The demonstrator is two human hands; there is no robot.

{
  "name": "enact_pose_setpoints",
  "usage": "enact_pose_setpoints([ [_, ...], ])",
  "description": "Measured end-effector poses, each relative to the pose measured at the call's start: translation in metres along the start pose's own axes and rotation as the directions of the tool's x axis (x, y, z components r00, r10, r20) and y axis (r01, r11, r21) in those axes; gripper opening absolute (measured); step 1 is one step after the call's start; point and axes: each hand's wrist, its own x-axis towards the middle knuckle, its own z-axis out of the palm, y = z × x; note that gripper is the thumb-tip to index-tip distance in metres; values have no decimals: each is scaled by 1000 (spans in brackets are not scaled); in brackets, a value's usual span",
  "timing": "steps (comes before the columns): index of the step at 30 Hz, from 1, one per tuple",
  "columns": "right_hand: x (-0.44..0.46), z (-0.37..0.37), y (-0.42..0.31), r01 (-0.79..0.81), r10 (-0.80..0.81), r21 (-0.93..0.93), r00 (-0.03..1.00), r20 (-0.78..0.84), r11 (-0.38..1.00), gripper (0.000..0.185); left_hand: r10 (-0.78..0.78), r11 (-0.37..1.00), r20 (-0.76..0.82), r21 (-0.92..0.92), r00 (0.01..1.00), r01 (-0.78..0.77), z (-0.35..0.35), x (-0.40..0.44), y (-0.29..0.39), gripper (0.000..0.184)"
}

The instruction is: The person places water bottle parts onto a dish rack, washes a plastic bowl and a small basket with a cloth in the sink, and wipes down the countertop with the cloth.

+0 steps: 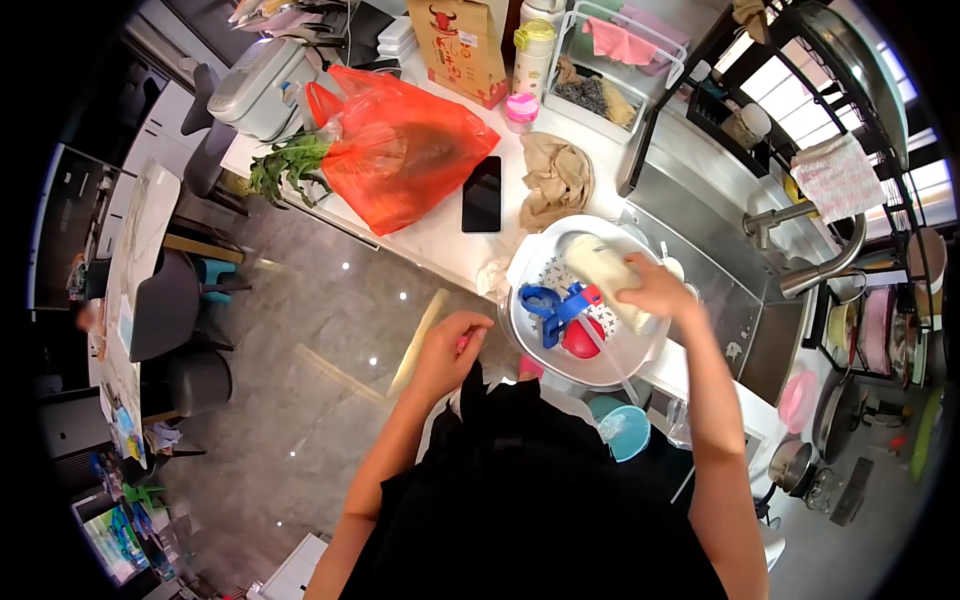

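Note:
My right hand (658, 290) is closed around a cream-coloured bottle (598, 262), which lies tilted over the white colander (518, 268). Inside the colander, beside the bottle, are a blue bottle lid (550, 325) with a red part and a clear straw, and a round red piece (583, 338). My left hand (452, 348) hangs just off the counter's front edge, left of the colander. Its fingers are curled, and a small pink bit shows at them; what it is, I cannot make out.
A red plastic bag (410, 150) with leafy greens (290, 168), a black phone (482, 195) and a crumpled brown cloth (555, 180) lie on the counter. To the right are the sink (715, 300) and faucet (825, 265). A teal bucket (627, 435) stands below.

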Motion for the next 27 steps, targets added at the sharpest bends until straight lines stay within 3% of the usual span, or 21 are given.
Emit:
enact_pose_setpoints([
  [2, -36, -61, -42, -138, 153, -107, 978, 145, 985, 77, -62, 997, 13, -47, 998, 62, -6, 2, -7, 12],
  [5, -56, -90, -54, -151, 201, -270, 965, 169, 951, 78, -38, 989, 37, -142, 999, 43, -12, 14, 0, 12],
  [9, -74, -101, -60, -198, 232, -231, 964, 127, 952, 78, -1, 983, 108, -182, 994, 21, -5, 22, 1, 12],
  [12, -81, -102, -60, -206, 242, -365, 969, 57, 908, 78, 18, 980, 181, -198, 983, 19, -1, 34, 12, 12],
  [16, -106, -102, -59, -268, 271, -333, 962, -37, 904, 79, 138, 952, 230, -298, 963, -66, 8, 36, 11, 14],
  [18, -115, -102, -56, -242, 238, -376, 970, -57, 894, 78, 17, 696, 444, -648, 896, 308, 24, 35, 18, 18],
  [19, -123, -100, -56, -168, 156, -205, 985, -71, 964, 77, -101, 602, 583, -609, 806, 516, 27, 38, 32, 26],
  [20, -131, -99, -57, -79, 75, -30, 992, -97, 996, 75, -49, 481, 622, -671, 781, 565, 38, 39, 41, 39],
  [21, -134, -94, -73, -75, 80, 67, 993, -84, 995, 75, -92, 356, 644, -691, 759, 629, 52, 39, 47, 44],
  [22, -133, -82, -81, -32, 46, 150, 995, -93, 988, 74, -131, 227, 671, -696, 730, 681, 64, 39, 52, 49],
  [25, -126, -59, -119, 106, -92, 162, 991, -93, 981, 70, -92, 14, 538, -841, 838, 542, 80, 58, 68, 48],
  [26, -124, -56, -120, 132, -108, 216, 987, -121, 967, 66, -155, 76, 531, -834, 833, 546, 75, 66, 61, 48],
  [27, -119, -56, -111, 296, -209, 284, 931, -298, 912, 59, -112, 127, 521, -837, 846, 532, 65, 72, 54, 49],
])
